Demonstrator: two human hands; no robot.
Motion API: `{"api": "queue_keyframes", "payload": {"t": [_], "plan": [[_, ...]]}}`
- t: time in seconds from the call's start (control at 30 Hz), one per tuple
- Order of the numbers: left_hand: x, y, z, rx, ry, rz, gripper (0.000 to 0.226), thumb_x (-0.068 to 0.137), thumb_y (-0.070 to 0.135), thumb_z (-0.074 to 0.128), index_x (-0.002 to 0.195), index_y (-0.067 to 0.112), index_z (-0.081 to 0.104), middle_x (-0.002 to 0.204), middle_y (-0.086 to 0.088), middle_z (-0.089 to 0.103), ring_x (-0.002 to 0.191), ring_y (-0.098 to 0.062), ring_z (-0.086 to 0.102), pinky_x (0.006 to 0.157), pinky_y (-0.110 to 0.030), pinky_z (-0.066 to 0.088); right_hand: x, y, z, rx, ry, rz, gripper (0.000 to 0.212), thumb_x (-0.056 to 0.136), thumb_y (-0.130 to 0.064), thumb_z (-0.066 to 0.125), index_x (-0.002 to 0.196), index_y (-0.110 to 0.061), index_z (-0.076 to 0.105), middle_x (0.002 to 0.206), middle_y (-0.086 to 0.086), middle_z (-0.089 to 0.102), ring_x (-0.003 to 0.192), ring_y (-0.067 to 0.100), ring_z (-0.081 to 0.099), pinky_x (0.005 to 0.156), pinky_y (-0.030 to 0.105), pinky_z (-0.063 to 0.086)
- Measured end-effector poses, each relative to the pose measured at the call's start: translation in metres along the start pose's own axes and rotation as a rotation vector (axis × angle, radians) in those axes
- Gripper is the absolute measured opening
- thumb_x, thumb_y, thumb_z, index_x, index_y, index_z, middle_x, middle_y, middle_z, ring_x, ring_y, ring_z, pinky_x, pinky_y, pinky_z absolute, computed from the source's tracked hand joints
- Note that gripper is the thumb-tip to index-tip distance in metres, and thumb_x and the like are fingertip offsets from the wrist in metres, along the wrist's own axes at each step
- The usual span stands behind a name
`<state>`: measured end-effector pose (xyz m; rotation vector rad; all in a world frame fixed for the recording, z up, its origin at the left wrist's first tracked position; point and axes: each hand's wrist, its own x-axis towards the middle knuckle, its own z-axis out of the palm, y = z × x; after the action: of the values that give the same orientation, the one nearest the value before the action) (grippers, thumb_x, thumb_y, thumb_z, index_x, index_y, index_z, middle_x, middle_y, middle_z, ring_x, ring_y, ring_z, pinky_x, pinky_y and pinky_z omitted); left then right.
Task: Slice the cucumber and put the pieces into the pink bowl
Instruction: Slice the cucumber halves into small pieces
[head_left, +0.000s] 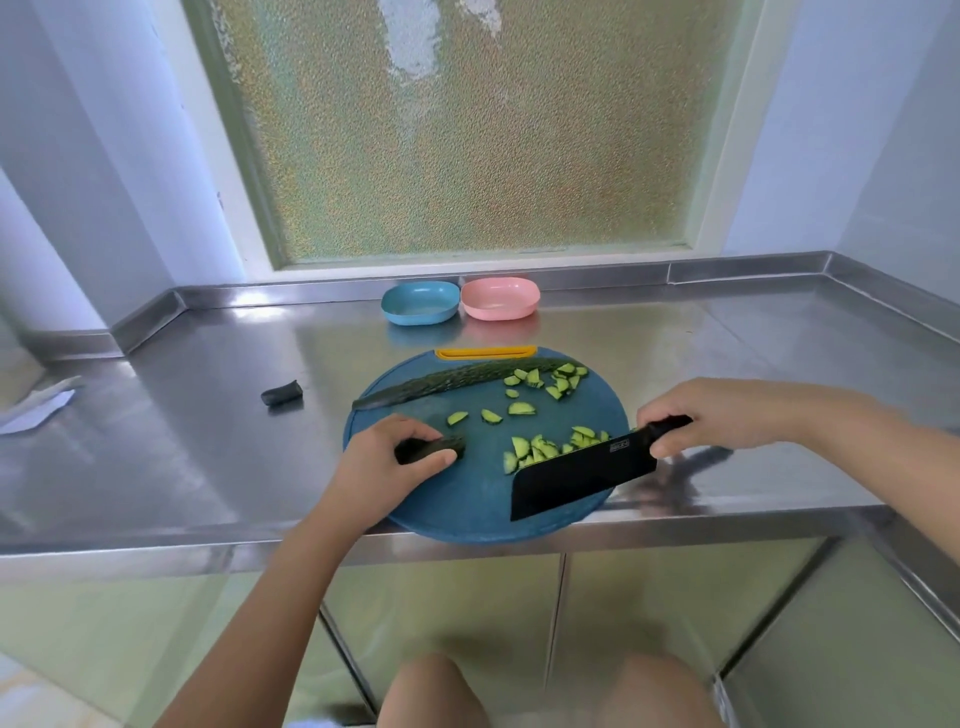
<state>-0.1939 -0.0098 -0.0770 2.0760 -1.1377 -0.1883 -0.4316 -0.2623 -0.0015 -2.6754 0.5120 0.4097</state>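
Note:
A round blue cutting board (467, 509) lies at the counter's front edge. My left hand (387, 462) grips a short dark cucumber stub (441, 447) on the board's left side. My right hand (722, 413) holds the handle of a black cleaver (576, 478), its blade tilted over the board's right side beside a pile of cucumber pieces (545, 447). More pieces (556, 379) lie at the board's far right, a few in the middle. A long cucumber half (447, 382) lies along the far side. The pink bowl (500, 297) stands behind the board with nothing visible in it.
A blue bowl (421, 302) stands left of the pink one. A dark cucumber end (282, 393) lies on the steel counter (182, 441) left of the board. Paper (36, 410) sits at the far left. A raised steel lip runs along the back and right.

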Motion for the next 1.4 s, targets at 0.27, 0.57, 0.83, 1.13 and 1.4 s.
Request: {"api": "queue_keyframes", "payload": {"t": [0.27, 0.57, 0.83, 1.13, 1.4], "plan": [[-0.002, -0.001, 0.005, -0.007, 0.087, 0.045, 0.013, 0.08, 0.038, 0.069, 0.09, 0.029, 0.07, 0.095, 0.018, 0.064, 0.09, 0.003, 0.057, 0.073, -0.004, 0.038, 0.017, -0.006, -0.018, -0.145, -0.024, -0.092, 0.02, 0.094, -0.034, 0.056, 0.089, -0.015, 0.06, 0.08, 0.003, 0.059, 0.069, 0.012, 0.049, 0.064, 0.027, 0.036], [-0.003, -0.001, 0.004, -0.026, 0.097, 0.078, 0.007, 0.085, 0.031, 0.066, 0.084, 0.038, 0.067, 0.094, 0.02, 0.065, 0.093, 0.008, 0.055, 0.075, -0.001, 0.036, 0.03, 0.015, -0.006, -0.202, 0.077, -0.096, 0.021, 0.093, -0.04, 0.056, 0.077, -0.028, 0.052, 0.077, -0.002, 0.059, 0.075, 0.014, 0.054, 0.078, 0.032, 0.043], [-0.003, -0.003, 0.005, -0.037, 0.095, 0.081, 0.009, 0.087, 0.027, 0.063, 0.086, 0.034, 0.068, 0.095, 0.022, 0.064, 0.095, 0.01, 0.054, 0.079, 0.0, 0.035, 0.054, 0.013, -0.016, -0.136, 0.136, -0.081, 0.025, 0.093, -0.038, 0.057, 0.073, -0.026, 0.049, 0.072, -0.004, 0.054, 0.072, 0.016, 0.052, 0.078, 0.038, 0.043], [-0.002, -0.007, 0.006, -0.036, 0.1, 0.093, 0.013, 0.091, 0.025, 0.059, 0.092, 0.025, 0.072, 0.095, 0.021, 0.064, 0.096, 0.01, 0.053, 0.078, 0.002, 0.033, 0.085, 0.01, -0.022, -0.146, 0.203, -0.069, 0.029, 0.094, -0.042, 0.055, 0.084, -0.014, 0.054, 0.079, 0.002, 0.057, 0.076, 0.017, 0.051, 0.062, 0.021, 0.024], [-0.001, -0.005, 0.005, -0.063, 0.097, 0.085, 0.016, 0.084, 0.037, 0.058, 0.088, 0.029, 0.071, 0.093, 0.02, 0.065, 0.095, 0.009, 0.054, 0.077, 0.0, 0.035, 0.102, 0.011, -0.025, -0.1, 0.264, 0.005, 0.034, 0.094, -0.042, 0.054, 0.07, -0.022, 0.04, 0.07, -0.003, 0.048, 0.07, 0.018, 0.046, 0.06, 0.029, 0.026]]}}
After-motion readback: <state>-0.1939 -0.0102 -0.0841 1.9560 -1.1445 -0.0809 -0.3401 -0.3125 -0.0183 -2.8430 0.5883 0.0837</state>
